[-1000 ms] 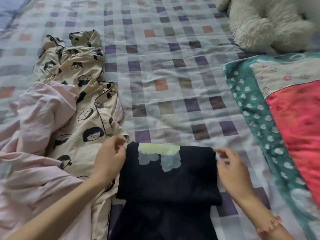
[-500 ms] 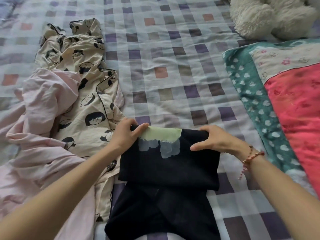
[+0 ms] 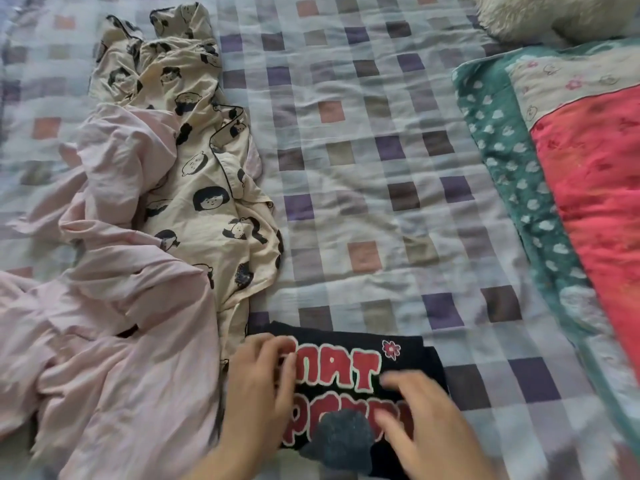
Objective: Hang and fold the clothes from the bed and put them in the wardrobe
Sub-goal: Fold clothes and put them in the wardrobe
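Note:
A folded black T-shirt (image 3: 412, 358) with red lettering and a small red flower lies at the near edge of the bed. My left hand (image 3: 256, 393) rests flat on its left side, fingers spread over the print. On its right side lies my right hand (image 3: 426, 424), fingers extended and blurred by motion. To the left sits a crumpled cream pyjama piece (image 3: 201, 174) printed with cartoon faces. A pink garment (image 3: 114, 341) is heaped beside and under it.
The checked bedsheet (image 3: 363, 150) covers the bed. A quilt (image 3: 571, 174) with a green border and red centre lies along the right side. A white fluffy plush toy (image 3: 554, 15) sits at the top right.
The black T-shirt has been folded over toward me, so the red lettering now faces up instead of the pale green print. Both hands moved from its far edge onto its top.

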The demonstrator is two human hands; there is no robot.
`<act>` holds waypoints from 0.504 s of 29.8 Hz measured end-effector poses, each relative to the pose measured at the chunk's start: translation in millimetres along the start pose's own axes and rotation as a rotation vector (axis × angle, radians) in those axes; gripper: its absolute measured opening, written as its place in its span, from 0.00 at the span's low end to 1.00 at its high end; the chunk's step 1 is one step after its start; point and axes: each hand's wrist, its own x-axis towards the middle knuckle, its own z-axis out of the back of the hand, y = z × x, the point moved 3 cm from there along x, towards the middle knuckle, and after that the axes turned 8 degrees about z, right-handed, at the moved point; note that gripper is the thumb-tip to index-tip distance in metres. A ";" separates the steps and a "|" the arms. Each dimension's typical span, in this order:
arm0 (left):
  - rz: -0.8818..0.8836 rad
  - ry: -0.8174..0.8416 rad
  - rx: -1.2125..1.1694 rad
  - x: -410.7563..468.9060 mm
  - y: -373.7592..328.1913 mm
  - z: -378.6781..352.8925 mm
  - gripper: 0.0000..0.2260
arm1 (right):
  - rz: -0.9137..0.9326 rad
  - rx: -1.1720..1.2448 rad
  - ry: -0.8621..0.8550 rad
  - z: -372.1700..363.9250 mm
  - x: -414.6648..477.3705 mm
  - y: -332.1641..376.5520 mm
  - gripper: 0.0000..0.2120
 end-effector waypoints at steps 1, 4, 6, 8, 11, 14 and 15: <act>-0.047 -0.026 0.066 -5.2 -0.4 -12.6 0.12 | 0.010 0.016 -0.183 -6.1 3.8 3.9 0.17; -0.005 0.030 0.230 -4.9 11.7 -42.6 0.22 | -0.017 -0.084 -0.182 -39.6 18.3 3.6 0.24; 0.121 0.082 0.227 4.9 29.5 -48.9 0.27 | -0.034 -0.171 -0.112 -53.6 26.2 -12.2 0.28; 0.204 0.115 0.191 11.7 43.9 -50.4 0.34 | -0.099 -0.252 -0.170 -55.7 30.7 -28.3 0.30; 0.245 0.085 0.108 10.3 42.4 -44.1 0.41 | -0.255 -0.224 -0.265 -57.7 27.9 -34.5 0.33; 0.417 0.090 -0.157 13.1 28.3 -25.1 0.34 | -0.480 -0.076 -0.306 -44.2 20.3 -27.5 0.43; 0.518 0.151 -0.238 15.9 32.5 -21.2 0.30 | -0.581 -0.005 -0.266 -36.4 16.5 -23.6 0.47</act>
